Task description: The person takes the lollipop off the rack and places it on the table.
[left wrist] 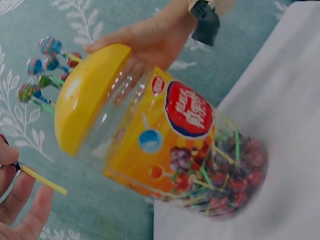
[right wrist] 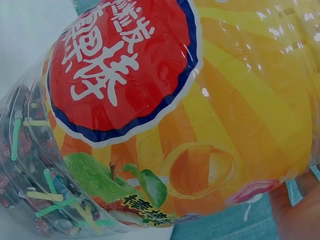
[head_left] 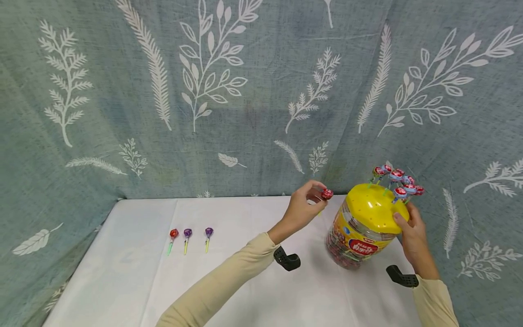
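Yellow-lidded jar, counter's far right.
Left hand pinches lollipop left of lid; right hand grips lid's right edge. Suggest: brace jar, keep stick square to lid, avoiding standing lollipops.

long beige sleeves, a small black angled device at each wrist

The counter before me is spread with a white cover bearing a faint lengthwise crease. On my left lie, side by side and apart, heads away from me, a red lollipop with a green stick, a purple lollipop with a yellow stick and, across a wider gap, a second purple lollipop, likewise yellow-sticked. On my right, near the far corner, rests a labelled jar.
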The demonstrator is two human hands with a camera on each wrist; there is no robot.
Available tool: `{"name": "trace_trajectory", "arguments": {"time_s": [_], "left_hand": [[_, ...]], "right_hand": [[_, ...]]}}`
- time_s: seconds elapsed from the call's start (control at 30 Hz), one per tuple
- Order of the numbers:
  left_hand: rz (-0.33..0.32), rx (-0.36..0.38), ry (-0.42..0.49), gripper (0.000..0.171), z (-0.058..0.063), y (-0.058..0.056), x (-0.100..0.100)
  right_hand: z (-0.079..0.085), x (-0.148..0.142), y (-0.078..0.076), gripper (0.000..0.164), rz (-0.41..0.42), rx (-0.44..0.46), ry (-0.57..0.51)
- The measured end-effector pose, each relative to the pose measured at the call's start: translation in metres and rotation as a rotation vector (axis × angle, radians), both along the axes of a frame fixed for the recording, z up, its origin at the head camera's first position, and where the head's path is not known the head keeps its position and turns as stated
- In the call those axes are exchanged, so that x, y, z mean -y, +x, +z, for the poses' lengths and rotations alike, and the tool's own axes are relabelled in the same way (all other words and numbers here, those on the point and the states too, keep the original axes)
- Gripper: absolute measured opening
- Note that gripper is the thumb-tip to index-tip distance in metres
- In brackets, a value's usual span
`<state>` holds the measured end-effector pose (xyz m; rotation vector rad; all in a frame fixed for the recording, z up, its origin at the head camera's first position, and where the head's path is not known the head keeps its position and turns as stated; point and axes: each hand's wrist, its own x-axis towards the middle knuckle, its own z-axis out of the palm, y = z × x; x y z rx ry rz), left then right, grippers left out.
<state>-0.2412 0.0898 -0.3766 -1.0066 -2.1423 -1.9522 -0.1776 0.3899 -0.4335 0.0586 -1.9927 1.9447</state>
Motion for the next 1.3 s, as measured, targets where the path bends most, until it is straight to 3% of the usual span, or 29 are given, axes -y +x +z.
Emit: {"name": "trace_trajectory", "arguments": {"time_s": [0.17, 0.53, 0.83, 1.3], "left_hand": [[0.011, 0.018, -0.001, 0.027, -0.002, 0.004, 0.014], [0.079, 0.087, 0.007, 0.031, -0.024, -0.001, 0.04], [0.112, 0.209, 0.026, 0.034, -0.037, -0.002, 0.062], [0.212, 0.319, 0.053, 0.035, -0.065, -0.006, 0.097]], "right_hand": [[0.0, 0.0, 0.001, 0.055, 0.009, -0.001, -0.009], [0.0, -0.001, 0.002, 0.057, -0.002, 0.005, -0.017], [0.001, -0.001, 0.001, 0.056, 0.004, -0.005, -0.016], [0.002, 0.001, 0.002, 0.056, 0.0, -0.002, -0.006]]}}
